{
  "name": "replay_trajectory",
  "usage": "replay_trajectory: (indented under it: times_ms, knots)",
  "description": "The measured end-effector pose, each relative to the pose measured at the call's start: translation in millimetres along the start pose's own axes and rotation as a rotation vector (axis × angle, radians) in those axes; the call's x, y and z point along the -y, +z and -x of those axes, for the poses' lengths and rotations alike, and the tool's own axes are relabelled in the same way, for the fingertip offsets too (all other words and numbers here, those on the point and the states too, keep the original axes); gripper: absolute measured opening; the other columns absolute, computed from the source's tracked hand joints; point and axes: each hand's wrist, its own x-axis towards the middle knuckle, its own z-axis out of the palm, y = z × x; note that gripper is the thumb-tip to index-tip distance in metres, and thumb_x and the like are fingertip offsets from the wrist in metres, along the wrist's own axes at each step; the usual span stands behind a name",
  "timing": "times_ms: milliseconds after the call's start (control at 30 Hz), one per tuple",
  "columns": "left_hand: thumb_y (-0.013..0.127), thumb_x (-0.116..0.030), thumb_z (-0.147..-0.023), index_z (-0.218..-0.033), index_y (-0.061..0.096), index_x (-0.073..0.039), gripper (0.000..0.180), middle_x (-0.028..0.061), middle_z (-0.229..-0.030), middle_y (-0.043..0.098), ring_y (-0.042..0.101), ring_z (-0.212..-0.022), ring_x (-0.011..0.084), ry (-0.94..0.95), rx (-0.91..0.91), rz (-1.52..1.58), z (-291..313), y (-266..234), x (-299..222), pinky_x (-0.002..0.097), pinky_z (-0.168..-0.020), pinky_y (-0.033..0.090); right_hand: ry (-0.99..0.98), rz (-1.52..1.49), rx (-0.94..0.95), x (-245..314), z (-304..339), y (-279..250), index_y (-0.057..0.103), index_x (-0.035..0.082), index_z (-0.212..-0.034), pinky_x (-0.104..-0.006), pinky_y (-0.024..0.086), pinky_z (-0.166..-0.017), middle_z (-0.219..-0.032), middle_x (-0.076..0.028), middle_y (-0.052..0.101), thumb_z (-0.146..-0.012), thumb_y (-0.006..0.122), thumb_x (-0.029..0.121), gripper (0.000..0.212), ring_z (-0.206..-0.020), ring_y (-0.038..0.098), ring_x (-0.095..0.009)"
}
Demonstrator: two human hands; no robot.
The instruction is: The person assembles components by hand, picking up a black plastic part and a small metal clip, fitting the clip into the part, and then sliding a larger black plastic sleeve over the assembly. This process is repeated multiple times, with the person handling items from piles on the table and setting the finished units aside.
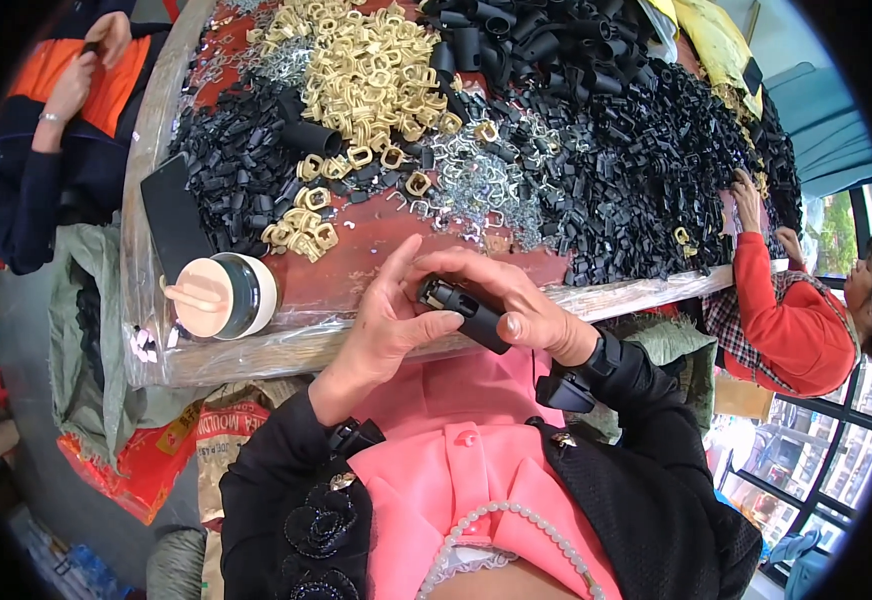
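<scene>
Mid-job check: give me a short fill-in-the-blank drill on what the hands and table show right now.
1. Both hands hold one ____ plastic tube piece.
2. The left hand and right hand work at the table's ____ edge.
3. The heap of gold-coloured metal clips lies ____ the hands.
4. The round cream lid sits to the person's ____.

Missing: black; near; beyond; left

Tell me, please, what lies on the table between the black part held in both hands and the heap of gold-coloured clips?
In the head view, mostly bare red tabletop lies between the black part and the gold-coloured clips, then scattered silver wire clips and some loose black pieces.
</scene>
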Motion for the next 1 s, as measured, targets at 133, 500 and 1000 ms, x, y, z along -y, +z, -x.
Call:
replay_trajectory:
  times_ms: [133, 500, 1000]
  knots:
    - [0.067, 0.002, -0.066, -0.131, 0.012, 0.002, 0.085, 0.0099, -0.115, 0.041, 0.048, -0.096, 0.0162, -0.041, -0.063, 0.089, -2, -2, 6, 0.0279, -0.081, 0.044, -0.005, -0.101, -0.049, -7, 2, 0, 0.033, -0.004, -0.122, -0.0325, 0.029, -0.094, -0.117, -0.015, 0.042, -0.066, 0.051, 0.066, 0.091, -0.110, 0.042, -0.022]
    - [0.067, 0.001, -0.066, -0.130, 0.015, 0.002, 0.082, 0.0092, -0.118, 0.039, 0.047, -0.096, 0.0156, -0.093, -0.075, 0.129, -5, 5, 8, 0.0281, -0.082, 0.043, -0.118, -0.014, -0.049, -16, 10, -7, 0.032, -0.003, -0.124, -0.0318, 0.030, -0.093, -0.118, -0.015, 0.042, -0.072, 0.051, 0.057, 0.082, -0.111, 0.040, -0.021]
    - [0.068, -0.001, -0.066, -0.130, 0.019, -0.004, 0.081, 0.0075, -0.115, 0.042, 0.046, -0.102, 0.0160, -0.091, -0.037, 0.086, -7, 12, 11, 0.0291, -0.085, 0.041, -0.258, 0.083, -0.219, -29, 19, -2, 0.034, -0.003, -0.122, -0.0325, 0.037, -0.086, -0.112, -0.017, 0.045, -0.070, 0.055, 0.040, 0.071, -0.101, 0.048, -0.025]
